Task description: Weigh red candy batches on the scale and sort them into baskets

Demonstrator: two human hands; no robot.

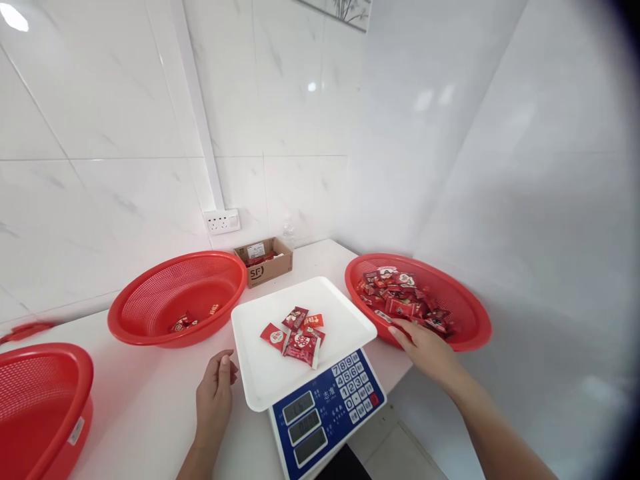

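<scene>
A white tray [270,300] rests on the digital scale [330,407], with several red snack packets [303,340] lying near its middle. My left hand [215,393] is beside the tray's left edge above the table, its fingers curled in and nothing seen in them. At the near rim of the right red basket [470,313], my right hand [425,350] pinches a small red packet [383,316] with a pale stripe. A pile of similar packets [400,293] fills much of that basket. The scale's readout is too blurred to read.
Another red basket [150,287] on the left holds a few packets, and part of a third basket [75,373] shows at the left edge. Behind the tray stand a cardboard box [273,269] and a clear bottle [289,233]. Walls bound the back and right.
</scene>
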